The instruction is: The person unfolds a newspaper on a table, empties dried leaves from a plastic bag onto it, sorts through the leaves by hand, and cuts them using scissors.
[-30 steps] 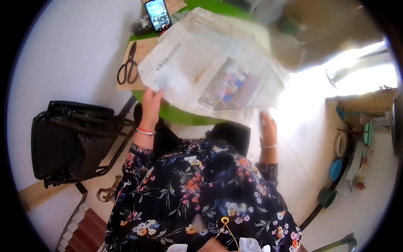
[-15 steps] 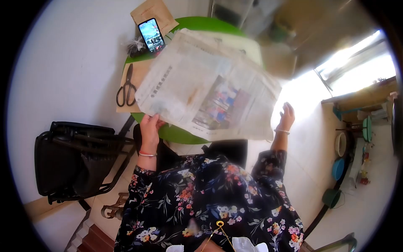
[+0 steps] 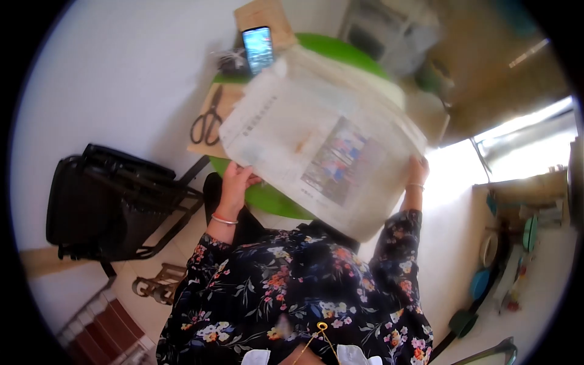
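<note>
A large newspaper sheet [image 3: 286,134] with a colour photo is spread over the round green table [image 3: 274,204], its near right part hanging past the table's edge. At the sheet's near left edge, my left hand [image 3: 236,185] pinches the paper between thumb and fingers. My right hand [image 3: 417,171] is closed on the right edge, and its fingertips are partly hidden. Left of the newspaper, black-handled scissors [image 3: 208,125] lie on brown paper [image 3: 230,97]. Some blurring softens the print.
A lit phone [image 3: 258,50] stands at the back of the table by a brown paper bag [image 3: 267,18] and a dark bundle [image 3: 232,61]. A folded black chair [image 3: 109,207] is at the left against the wall. Basins [image 3: 479,284] line the right wall.
My right hand, apart from the paper before, has come to the newspaper's right edge and closed on it. My left hand stays at the near left edge. The view has shifted and tilted.
</note>
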Action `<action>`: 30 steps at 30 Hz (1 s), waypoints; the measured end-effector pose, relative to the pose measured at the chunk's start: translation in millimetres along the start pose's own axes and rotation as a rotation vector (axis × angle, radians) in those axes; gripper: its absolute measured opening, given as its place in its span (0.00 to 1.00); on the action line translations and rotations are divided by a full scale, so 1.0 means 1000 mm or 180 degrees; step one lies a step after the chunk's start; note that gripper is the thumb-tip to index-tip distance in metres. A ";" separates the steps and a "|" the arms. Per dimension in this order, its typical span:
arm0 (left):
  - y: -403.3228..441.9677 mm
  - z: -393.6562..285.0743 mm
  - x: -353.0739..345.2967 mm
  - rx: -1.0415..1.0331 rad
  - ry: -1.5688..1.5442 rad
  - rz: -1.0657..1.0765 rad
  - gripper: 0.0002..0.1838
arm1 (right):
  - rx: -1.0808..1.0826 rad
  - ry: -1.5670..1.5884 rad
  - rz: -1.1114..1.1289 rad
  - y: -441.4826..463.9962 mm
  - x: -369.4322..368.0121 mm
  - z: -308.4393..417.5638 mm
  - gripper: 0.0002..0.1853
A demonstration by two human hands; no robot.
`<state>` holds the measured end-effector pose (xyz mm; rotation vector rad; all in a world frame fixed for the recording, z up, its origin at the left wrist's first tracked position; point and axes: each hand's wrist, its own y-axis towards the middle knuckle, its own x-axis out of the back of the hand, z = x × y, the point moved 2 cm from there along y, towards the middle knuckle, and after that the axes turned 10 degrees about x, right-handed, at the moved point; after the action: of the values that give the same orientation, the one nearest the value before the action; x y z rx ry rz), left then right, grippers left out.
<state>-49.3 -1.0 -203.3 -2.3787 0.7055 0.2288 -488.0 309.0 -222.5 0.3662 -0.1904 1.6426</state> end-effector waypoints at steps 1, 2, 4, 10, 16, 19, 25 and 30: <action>0.000 0.002 -0.001 0.0005 -0.0016 -0.0014 0.11 | 0.0030 0.0214 0.0007 0.007 0.002 -0.033 0.16; 0.000 0.003 -0.004 -0.0002 -0.0054 -0.0009 0.12 | -0.0028 0.0102 0.0038 0.000 0.002 -0.028 0.17; -0.001 -0.003 -0.009 -0.0182 -0.0333 -0.0181 0.13 | 0.0106 0.0075 0.0080 0.005 0.005 -0.017 0.20; -0.037 -0.011 0.003 -0.0598 -0.0244 -0.0774 0.14 | 0.0980 -0.1052 -0.0457 -0.036 0.032 -0.006 0.25; -0.055 -0.013 0.016 -0.0977 0.0907 -0.0600 0.10 | 0.2157 -0.0801 0.0735 -0.118 -0.029 0.117 0.05; -0.062 -0.019 0.002 -0.0965 0.1213 -0.0571 0.12 | 0.2019 -0.0364 0.1775 -0.157 -0.074 0.163 0.12; -0.079 -0.027 -0.026 -0.0933 0.0829 -0.0621 0.09 | 0.2187 -0.0451 0.3040 -0.174 -0.183 0.243 0.10; -0.099 -0.018 -0.032 -0.0760 0.1308 -0.0536 0.07 | 0.4005 -0.0961 0.2805 -0.126 -0.309 0.269 0.20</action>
<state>-23.1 66.0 -125.7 -2.7327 0.6850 -0.2711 -308.2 -57.0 -90.3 1.6640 0.5924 2.4073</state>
